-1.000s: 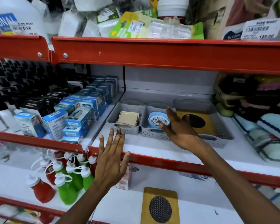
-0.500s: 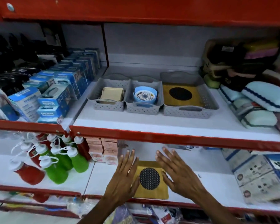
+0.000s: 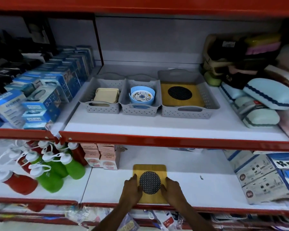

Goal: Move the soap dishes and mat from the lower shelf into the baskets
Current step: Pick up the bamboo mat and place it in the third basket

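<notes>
A yellow mat (image 3: 150, 170) with a round black mesh centre lies on the lower white shelf near its front edge. My left hand (image 3: 131, 190) grips its left side and my right hand (image 3: 172, 190) grips its right side. On the shelf above stand three grey baskets. The left basket (image 3: 90, 95) holds beige soap dishes (image 3: 106, 95). The middle basket (image 3: 138, 110) holds a blue round soap dish (image 3: 141, 95). The large right basket (image 3: 190, 112) holds another yellow mat (image 3: 180, 94).
Red and green bottles (image 3: 55, 170) lie at the lower left, with pink boxes (image 3: 100, 157) behind them. White cartons (image 3: 267, 177) sit at the lower right. Blue boxes (image 3: 40, 100) fill the upper left, pale blue cases (image 3: 265, 99) the upper right. Red shelf edges (image 3: 173, 140) run across.
My right hand left the blue soap dish in the middle basket. Both hands dropped to the lower shelf and closed on the sides of the yellow mat. The view tilted downward.
</notes>
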`<state>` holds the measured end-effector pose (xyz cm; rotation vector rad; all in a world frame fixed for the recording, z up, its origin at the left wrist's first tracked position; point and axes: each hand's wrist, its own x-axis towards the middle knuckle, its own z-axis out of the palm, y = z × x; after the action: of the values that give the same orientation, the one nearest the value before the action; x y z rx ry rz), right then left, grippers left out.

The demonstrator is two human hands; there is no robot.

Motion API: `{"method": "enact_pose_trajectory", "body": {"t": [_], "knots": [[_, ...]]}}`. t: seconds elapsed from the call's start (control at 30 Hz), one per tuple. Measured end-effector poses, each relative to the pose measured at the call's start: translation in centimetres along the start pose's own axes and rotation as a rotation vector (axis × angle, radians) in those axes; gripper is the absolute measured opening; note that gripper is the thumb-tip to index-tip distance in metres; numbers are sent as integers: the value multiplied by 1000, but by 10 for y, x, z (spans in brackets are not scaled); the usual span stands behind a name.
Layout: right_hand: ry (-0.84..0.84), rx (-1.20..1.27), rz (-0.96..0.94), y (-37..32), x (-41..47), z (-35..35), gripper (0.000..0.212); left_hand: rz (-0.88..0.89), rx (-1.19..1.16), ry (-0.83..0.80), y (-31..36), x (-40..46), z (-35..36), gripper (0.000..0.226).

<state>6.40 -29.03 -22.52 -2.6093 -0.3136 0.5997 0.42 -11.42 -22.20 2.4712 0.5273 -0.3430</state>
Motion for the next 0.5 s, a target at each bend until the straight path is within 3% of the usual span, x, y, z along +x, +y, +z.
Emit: {"method": "enact_pose_trajectory", "body": {"t": [0.2, 0.27, 0.5], "knots": [[153, 315, 94, 6, 3, 4, 33, -116, -282, 164, -8, 8, -8, 46], [244, 471, 107, 7, -2, 1, 35, -103, -402, 254, -7, 3, -15, 34], [524, 732, -53, -9, -29, -31, 38, 36, -626, 475, 1, -32, -47, 33]]}}
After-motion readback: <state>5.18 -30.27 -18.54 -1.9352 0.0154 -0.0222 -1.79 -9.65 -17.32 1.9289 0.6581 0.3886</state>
